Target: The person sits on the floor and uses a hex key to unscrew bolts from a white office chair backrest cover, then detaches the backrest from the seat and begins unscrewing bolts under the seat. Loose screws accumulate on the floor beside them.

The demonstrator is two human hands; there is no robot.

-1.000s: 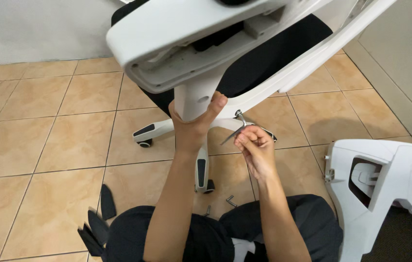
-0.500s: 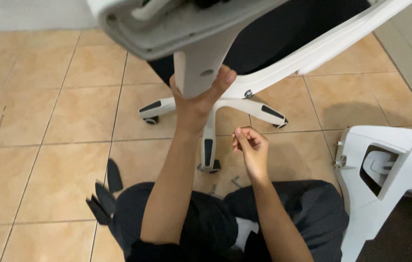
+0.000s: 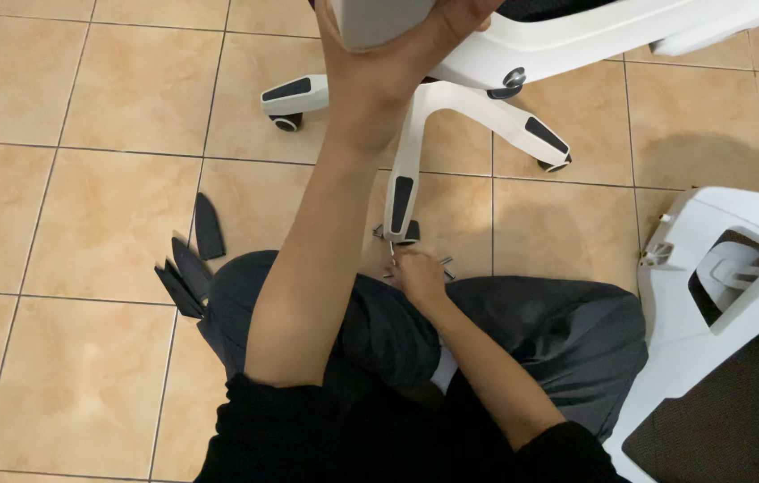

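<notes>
Head view: the left hand (image 3: pixel 397 54) is raised, clasped around the white chair column (image 3: pixel 375 18), whose long axis runs up out of frame. The right hand (image 3: pixel 417 275) is low at the floor, fingers pinched on small metal screws (image 3: pixel 442 264) lying just beyond the fingertips, beside the tip of the nearest star-base leg (image 3: pixel 404 179), which points toward the person.

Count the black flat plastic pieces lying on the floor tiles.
4, as far as shows: one black piece lies apart, nearer the chair base; three fanned black pieces lie by the knee. More may be hidden under the leg.
</notes>
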